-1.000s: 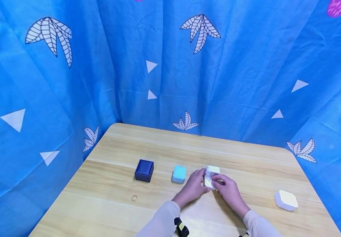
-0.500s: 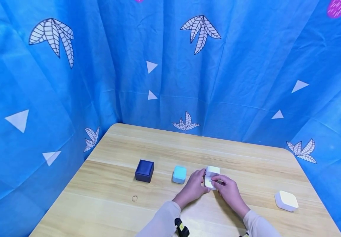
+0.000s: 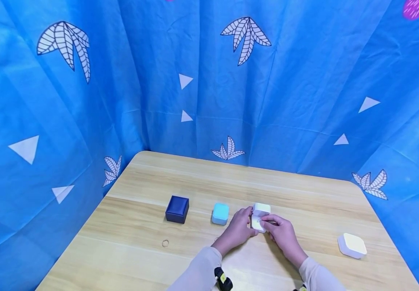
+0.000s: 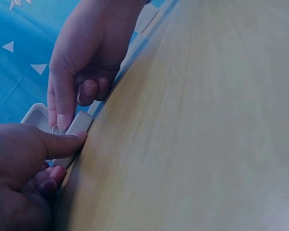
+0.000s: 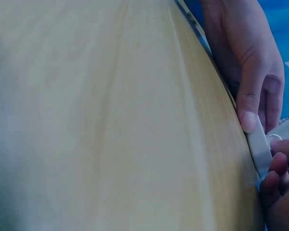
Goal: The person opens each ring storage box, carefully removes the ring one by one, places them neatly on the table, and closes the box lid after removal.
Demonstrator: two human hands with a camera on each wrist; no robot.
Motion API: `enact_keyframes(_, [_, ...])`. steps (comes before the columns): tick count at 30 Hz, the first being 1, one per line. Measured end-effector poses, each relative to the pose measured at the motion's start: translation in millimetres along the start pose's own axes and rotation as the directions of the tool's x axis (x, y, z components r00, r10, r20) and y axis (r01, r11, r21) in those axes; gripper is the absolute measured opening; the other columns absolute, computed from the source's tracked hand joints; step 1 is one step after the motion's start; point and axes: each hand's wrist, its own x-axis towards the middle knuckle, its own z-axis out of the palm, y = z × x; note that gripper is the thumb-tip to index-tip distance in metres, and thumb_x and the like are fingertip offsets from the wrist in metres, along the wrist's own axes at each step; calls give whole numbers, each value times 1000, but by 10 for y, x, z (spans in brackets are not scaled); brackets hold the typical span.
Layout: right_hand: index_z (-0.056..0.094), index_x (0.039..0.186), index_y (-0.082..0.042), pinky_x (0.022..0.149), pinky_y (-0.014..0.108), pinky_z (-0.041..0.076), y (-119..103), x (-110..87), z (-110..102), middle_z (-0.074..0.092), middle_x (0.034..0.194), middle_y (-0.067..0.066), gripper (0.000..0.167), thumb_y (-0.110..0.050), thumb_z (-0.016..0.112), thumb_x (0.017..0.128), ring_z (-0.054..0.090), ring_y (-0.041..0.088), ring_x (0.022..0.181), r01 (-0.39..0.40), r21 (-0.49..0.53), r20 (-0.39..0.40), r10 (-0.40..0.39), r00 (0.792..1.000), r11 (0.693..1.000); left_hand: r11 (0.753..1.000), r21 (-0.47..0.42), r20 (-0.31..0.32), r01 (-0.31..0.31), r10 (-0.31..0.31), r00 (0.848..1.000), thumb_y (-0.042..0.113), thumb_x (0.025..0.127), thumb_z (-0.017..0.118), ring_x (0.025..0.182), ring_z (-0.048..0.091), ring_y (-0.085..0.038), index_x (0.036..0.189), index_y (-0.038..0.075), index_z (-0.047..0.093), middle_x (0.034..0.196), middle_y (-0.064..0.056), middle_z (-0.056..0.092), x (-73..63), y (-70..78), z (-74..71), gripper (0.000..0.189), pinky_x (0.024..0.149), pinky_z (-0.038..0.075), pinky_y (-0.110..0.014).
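Note:
A small white ring box (image 3: pixel 261 209) stands on the table with its lid raised, facing me. My left hand (image 3: pixel 235 231) grips it from the left, thumb at the front of the base and fingers toward the back. From the right, my right hand (image 3: pixel 285 236) reaches over the base, thumb and index finger pinching a thin silvery ring (image 5: pixel 275 135). The ring stands up at the box's pale insert, its lower part hidden. In the left wrist view, the right fingertips (image 4: pixel 61 121) are right at the insert, and the left thumb (image 4: pixel 67 144) lies along the base.
Left of the hands stand a closed turquoise box (image 3: pixel 220 214) and a closed navy box (image 3: pixel 177 209). A gold-coloured ring (image 3: pixel 162 243) lies in front of the navy one. Another white box (image 3: pixel 352 245) sits at the right. A blue patterned curtain (image 3: pixel 202 137) hangs behind the wooden table (image 3: pixel 129 258).
The right hand's fingers have shifted slightly at the ring. The left hand and the white ring box keep their place.

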Motion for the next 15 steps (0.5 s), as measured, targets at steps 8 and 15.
enact_keyframes(8, [73,108,2,45,23,42,8,-10,-9,63,73,4,23,-7,76,86,49,10,51,-21,73,-9,22,1000,997,1000,2,7,14,-14,1000,17,81,84,95,53,-9,151,5,43,121,-4,59,-11,26,-2,82,85,49,-25])
enact_keyframes(15, [72,109,4,46,22,43,14,-15,-19,65,76,4,25,-6,75,87,49,9,52,-31,104,-13,33,999,994,1000,11,9,25,-25,1000,18,81,84,97,54,-10,151,5,42,124,-5,58,-14,31,-12,83,88,50,-26])
